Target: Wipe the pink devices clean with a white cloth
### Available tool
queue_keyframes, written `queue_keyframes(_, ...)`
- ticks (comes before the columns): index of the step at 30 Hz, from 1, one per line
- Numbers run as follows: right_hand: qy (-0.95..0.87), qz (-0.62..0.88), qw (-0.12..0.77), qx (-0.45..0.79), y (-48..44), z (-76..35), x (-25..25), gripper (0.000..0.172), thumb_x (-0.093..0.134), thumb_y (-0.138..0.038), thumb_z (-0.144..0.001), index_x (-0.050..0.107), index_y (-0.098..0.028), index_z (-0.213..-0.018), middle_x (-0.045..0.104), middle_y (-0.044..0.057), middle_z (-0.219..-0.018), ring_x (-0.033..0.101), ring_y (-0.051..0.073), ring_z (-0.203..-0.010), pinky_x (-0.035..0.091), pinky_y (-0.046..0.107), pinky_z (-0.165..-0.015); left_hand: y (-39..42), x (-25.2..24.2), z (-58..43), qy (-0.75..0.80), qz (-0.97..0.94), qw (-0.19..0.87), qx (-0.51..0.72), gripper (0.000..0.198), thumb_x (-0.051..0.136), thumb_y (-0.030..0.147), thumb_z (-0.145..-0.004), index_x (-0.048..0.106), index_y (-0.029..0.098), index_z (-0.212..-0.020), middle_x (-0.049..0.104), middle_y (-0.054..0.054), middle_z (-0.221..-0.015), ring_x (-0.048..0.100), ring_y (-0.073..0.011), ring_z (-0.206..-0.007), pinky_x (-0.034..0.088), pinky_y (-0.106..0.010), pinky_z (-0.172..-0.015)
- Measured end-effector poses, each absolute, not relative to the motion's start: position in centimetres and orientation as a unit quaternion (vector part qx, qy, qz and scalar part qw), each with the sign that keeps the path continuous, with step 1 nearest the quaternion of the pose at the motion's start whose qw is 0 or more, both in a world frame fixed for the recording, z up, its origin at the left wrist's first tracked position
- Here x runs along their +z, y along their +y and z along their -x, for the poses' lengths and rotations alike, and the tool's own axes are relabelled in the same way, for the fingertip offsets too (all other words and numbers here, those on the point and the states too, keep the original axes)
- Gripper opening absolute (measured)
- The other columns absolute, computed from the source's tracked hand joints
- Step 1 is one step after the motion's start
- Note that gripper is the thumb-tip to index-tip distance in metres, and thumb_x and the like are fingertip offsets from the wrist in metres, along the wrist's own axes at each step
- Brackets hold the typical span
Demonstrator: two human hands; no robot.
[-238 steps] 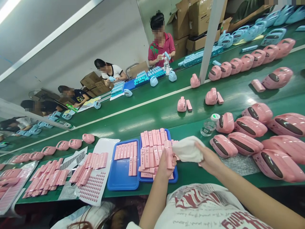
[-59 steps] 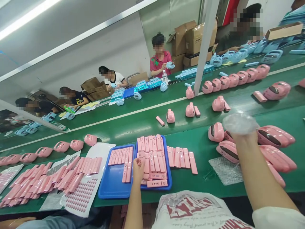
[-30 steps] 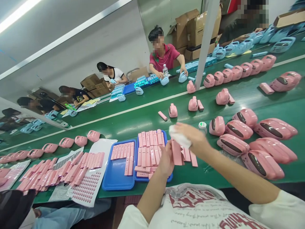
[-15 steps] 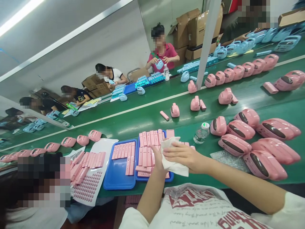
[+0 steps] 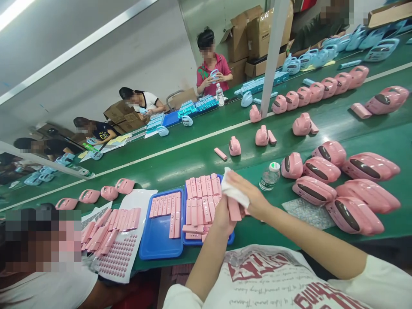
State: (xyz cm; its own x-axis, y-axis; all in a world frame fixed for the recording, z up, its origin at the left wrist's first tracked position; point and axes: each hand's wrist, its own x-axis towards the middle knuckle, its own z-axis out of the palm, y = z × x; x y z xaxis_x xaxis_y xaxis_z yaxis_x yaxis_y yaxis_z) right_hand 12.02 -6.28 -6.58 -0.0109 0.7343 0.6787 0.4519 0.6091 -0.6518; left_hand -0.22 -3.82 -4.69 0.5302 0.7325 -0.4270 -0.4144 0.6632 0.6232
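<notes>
My left hand (image 5: 222, 218) grips a flat pink panel (image 5: 234, 209), holding it upright above the right blue tray (image 5: 230, 237). My right hand (image 5: 251, 194) is closed on a white cloth (image 5: 232, 190) and presses it against the top of that panel. Rows of similar pink panels (image 5: 201, 198) lie in the tray under my hands. A second blue tray (image 5: 159, 240) to the left holds a shorter row of panels (image 5: 167, 205).
Pink device shells (image 5: 341, 184) crowd the green bench at my right, beside a water bottle (image 5: 268, 176) and bubble wrap (image 5: 309, 210). A co-worker (image 5: 41, 266) sits close at my left by sticker sheets (image 5: 120, 253). The conveyor (image 5: 193, 150) carries more shells; other people work across it.
My right hand with the cloth has slid from the panel's lower part up to its top. The co-worker at left has leaned further into view.
</notes>
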Motion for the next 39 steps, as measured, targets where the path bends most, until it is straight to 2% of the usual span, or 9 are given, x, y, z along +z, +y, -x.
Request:
queue_keyframes(4, -0.847, 0.271, 0.456, 0.045, -6.7, -12.1, -7.9, 0.046, 0.038, -0.030, -0.095, 0.039, -0.019, -0.140, 0.057, 0.011, -0.128, 0.042, 0.017, -0.129, 0.024, 0.040, -0.113, -3.2, -5.1, 0.6, 0.330, -0.125, 0.894, 0.276, 0.071, 0.046, 0.080, -0.068, 0.061, 0.011, -0.078, 0.055, -0.003, -0.058, 0.057, -0.0129, -0.055, 0.047, -0.022, -0.051)
queue_keyframes(9, -0.689, 0.437, 0.566, 0.116, -5.5, -12.9, -7.7, 0.043, 0.034, -0.035, -0.096, 0.046, -0.023, -0.136, 0.046, 0.010, -0.139, 0.034, 0.020, -0.134, 0.029, 0.044, -0.112, -4.1, -5.7, 0.0, 0.304, -0.274, 0.876, 0.255, 0.068, 0.046, 0.080, -0.068, 0.056, 0.013, -0.066, 0.047, 0.001, -0.048, 0.040, -0.0069, -0.031, 0.027, -0.019, -0.029)
queue_keyframes(14, -0.593, 0.379, 0.618, 0.351, -6.8, -12.5, -9.5, 0.047, 0.050, -0.055, -0.085, 0.062, -0.023, -0.118, 0.061, 0.010, -0.122, 0.053, 0.028, -0.119, 0.045, 0.046, -0.099, -3.2, -5.8, 0.5, 0.382, -0.245, 0.845, 0.283, 0.055, 0.051, 0.067, -0.078, 0.058, 0.013, -0.069, 0.047, 0.001, -0.046, 0.042, -0.0076, -0.034, 0.030, -0.018, -0.032)
queue_keyframes(18, -0.389, 0.431, 0.706, 0.405, -6.5, -14.9, -10.5, 0.049, 0.024, -0.051, -0.094, 0.055, -0.025, -0.122, 0.067, 0.009, -0.113, 0.064, 0.025, -0.103, 0.057, 0.043, -0.080, -2.6, -5.8, 1.3, 0.358, -0.222, 0.847, 0.326, 0.050, 0.054, 0.062, -0.079, 0.062, 0.012, -0.082, 0.054, -0.001, -0.061, 0.048, -0.0069, -0.044, 0.034, -0.016, -0.037)
queue_keyframes(22, -0.227, 0.472, 0.728, 0.443, -5.2, -16.2, -9.3, 0.039, 0.032, -0.050, -0.091, 0.057, -0.026, -0.109, 0.068, 0.008, -0.112, 0.065, 0.024, -0.101, 0.057, 0.043, -0.081, -3.4, -6.3, 0.8, 0.343, -0.222, 0.851, 0.329, 0.053, 0.056, 0.060, -0.079, 0.061, 0.011, -0.098, 0.049, 0.002, -0.061, 0.046, -0.0060, -0.048, 0.035, -0.015, -0.042)
queue_keyframes(26, -0.352, 0.596, 0.617, 0.374, -5.0, -16.0, -8.1, 0.051, 0.023, -0.057, -0.090, 0.059, -0.022, -0.101, 0.071, 0.010, -0.095, 0.070, 0.023, -0.082, 0.057, 0.039, -0.071, -4.2, -6.6, 0.2, 0.318, -0.231, 0.866, 0.309, 0.057, 0.049, 0.069, -0.077, 0.058, 0.014, -0.091, 0.046, 0.003, -0.059, 0.039, -0.0055, -0.041, 0.028, -0.016, -0.036)
queue_keyframes(31, -0.468, 0.685, 0.475, 0.294, -5.2, -17.4, -8.1, 0.042, 0.055, -0.059, -0.073, 0.055, -0.021, -0.054, 0.057, 0.006, -0.048, 0.062, 0.025, -0.056, 0.049, 0.035, -0.056, -4.8, -6.4, 0.2, 0.358, -0.238, 0.849, 0.307, 0.055, 0.053, 0.066, -0.077, 0.054, 0.011, -0.066, 0.048, 0.000, -0.058, 0.043, -0.0051, -0.042, 0.033, -0.017, -0.038)
queue_keyframes(36, -0.498, 0.662, 0.474, 0.299, -5.8, -15.7, -8.0, 0.051, 0.037, -0.057, -0.085, 0.065, -0.014, -0.080, 0.066, 0.006, -0.067, 0.062, 0.024, -0.063, 0.049, 0.033, -0.054, -4.9, -6.4, -0.2, 0.398, -0.206, 0.832, 0.327, 0.053, 0.050, 0.063, -0.080, 0.058, 0.011, -0.074, 0.055, -0.002, -0.061, 0.049, -0.0080, -0.044, 0.038, -0.019, -0.041)
queue_keyframes(39, -0.597, 0.581, 0.485, 0.266, -6.9, -12.6, -8.4, 0.051, 0.033, -0.049, -0.091, 0.064, -0.011, -0.103, 0.069, 0.013, -0.095, 0.064, 0.028, -0.092, 0.053, 0.040, -0.078, -4.3, -6.9, -0.2, 0.387, -0.174, 0.837, 0.346, 0.055, 0.044, 0.065, -0.082, 0.061, 0.013, -0.083, 0.059, -0.003, -0.065, 0.057, -0.0125, -0.053, 0.048, -0.024, -0.052)
